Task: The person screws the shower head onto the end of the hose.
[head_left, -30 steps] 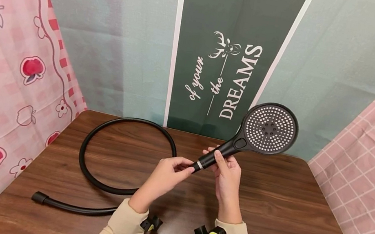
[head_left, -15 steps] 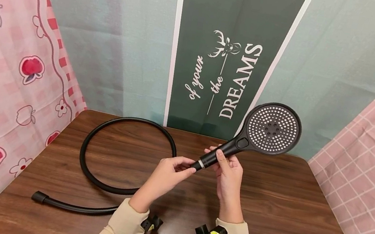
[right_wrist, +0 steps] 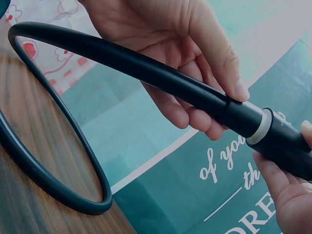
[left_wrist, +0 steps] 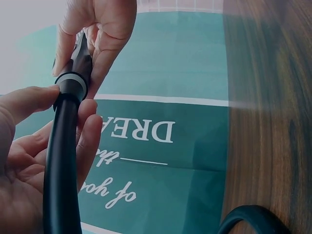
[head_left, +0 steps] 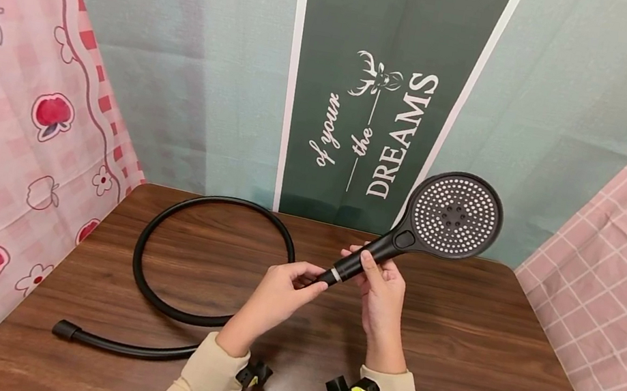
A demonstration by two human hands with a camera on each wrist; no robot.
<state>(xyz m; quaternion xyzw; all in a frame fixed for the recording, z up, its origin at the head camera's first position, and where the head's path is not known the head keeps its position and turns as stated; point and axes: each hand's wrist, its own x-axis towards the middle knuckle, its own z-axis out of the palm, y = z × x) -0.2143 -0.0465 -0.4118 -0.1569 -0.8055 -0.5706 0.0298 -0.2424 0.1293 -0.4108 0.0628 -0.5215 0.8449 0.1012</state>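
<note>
A black shower head [head_left: 452,215] with white nozzles is held above the table, its face toward me and tilted up to the right. My right hand [head_left: 382,297] grips its handle [head_left: 352,268], thumb on the front. At the handle's lower end, my left hand [head_left: 280,294] pinches the connector [right_wrist: 243,119] of a black shower hose [right_wrist: 126,61] between thumb and fingers. A pale ring [right_wrist: 260,127] shows where connector and handle meet; whether threads are engaged inside is hidden. In the left wrist view the hose [left_wrist: 62,170] runs down across the left palm.
The hose loops over the wooden table [head_left: 478,361] at the left, its other end fitting [head_left: 67,330] lying near the left edge. Fabric backdrops [head_left: 234,71] stand behind and on both sides. A strapped camera [head_left: 352,390] sits at each wrist.
The shower head shifted slightly right and turned a little between the first two frames, my right hand moving with it. Since then almost nothing has moved, and both hands keep their hold.
</note>
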